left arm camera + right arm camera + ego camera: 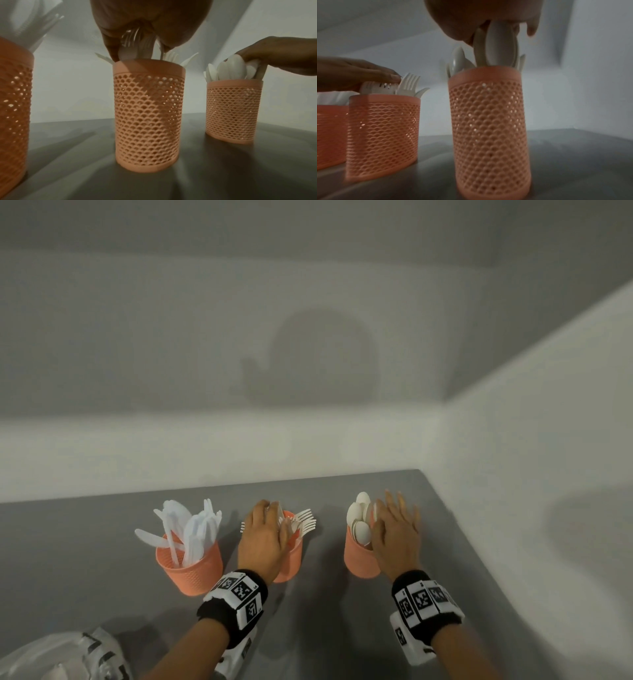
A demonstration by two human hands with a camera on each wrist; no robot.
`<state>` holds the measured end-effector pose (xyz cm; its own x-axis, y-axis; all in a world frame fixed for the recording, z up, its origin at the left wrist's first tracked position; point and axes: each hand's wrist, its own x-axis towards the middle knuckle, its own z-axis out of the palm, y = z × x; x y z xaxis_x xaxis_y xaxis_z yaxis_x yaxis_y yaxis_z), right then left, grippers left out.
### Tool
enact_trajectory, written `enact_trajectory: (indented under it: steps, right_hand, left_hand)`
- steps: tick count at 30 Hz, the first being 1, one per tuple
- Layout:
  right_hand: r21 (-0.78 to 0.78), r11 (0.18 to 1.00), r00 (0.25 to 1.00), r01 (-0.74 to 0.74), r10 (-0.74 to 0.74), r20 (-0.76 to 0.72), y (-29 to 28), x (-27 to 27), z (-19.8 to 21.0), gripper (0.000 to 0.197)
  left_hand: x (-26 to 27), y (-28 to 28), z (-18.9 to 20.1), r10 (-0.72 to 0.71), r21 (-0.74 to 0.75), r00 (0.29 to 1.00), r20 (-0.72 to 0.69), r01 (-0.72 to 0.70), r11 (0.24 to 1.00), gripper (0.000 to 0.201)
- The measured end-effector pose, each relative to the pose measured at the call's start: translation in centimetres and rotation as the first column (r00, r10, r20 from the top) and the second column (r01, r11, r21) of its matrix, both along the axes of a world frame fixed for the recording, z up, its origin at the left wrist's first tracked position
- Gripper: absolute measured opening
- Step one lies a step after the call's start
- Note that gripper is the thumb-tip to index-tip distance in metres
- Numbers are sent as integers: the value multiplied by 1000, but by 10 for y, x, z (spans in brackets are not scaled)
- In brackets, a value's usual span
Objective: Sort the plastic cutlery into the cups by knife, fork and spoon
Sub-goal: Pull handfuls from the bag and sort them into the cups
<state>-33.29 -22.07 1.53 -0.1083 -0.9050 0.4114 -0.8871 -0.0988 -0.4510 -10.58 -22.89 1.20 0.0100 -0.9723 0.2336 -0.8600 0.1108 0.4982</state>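
Note:
Three orange perforated cups stand in a row on the grey table (85, 559). The left cup (190, 568) holds white knives (191, 529). My left hand (263, 534) lies flat, palm down, on the forks (306, 522) in the middle cup (149, 119); the fork heads (137, 43) sit under the palm. My right hand (397, 529) rests with straight, spread fingers on the spoons (359, 518) in the right cup (489, 135). The spoon bowls (498, 44) touch the palm of the right hand (484, 13). Neither hand curls round anything.
A crumpled clear plastic bag (61, 655) lies at the near left of the table. White walls (513, 440) close in the table at the back and on the right, just past the spoon cup.

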Motion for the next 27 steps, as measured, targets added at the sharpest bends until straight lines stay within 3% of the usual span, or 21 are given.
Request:
enact_trajectory:
  steps: [4,6,11,13,16,18,20,23,25,27]
  right_hand:
    - [45,995,991,90,-85,-98,-6,5,9,72]
    - [124,989,979,80,-55,-196,-12,8,6,67]
    - [289,957,977,38,25,-212,-23,8,17,47]
    - [306,951,952,54,43,-302,-28,6,15,50]
    - [328,943,928,58,70,-367,-29,5,12,74]
    - [392,915,921,98,66,-385,-27,3,18,74]
    - [362,924,942,121,8,-334,-22,8,30,61]
    - [174,984,990,29,-4,-144,-11,36,52,65]
    - [49,989,989,-141,138,52,1,66,66,61]
    - [-46,943,910,-330,331,248,17,106,76,44]
  left_hand:
    - [-4,2,4,72,-34,993,92,-69,997,63]
    - [-9,3,3,42,41,995,88,-45,998,69]
    - [-25,2,-2,-16,83,999,45,12,996,59]
    - [-28,-2,-3,5,114,998,65,-12,993,68]
    - [-28,-5,0,37,157,979,199,-69,985,89]
    - [-26,-3,7,56,148,968,246,-94,984,88]
    - [-20,3,20,42,122,979,201,-68,990,82]
    - [-2,19,48,-44,33,999,-3,44,998,65]
    - [14,32,69,-75,-29,980,-186,71,997,56]
    - [38,50,87,-46,-56,938,-344,29,998,50]
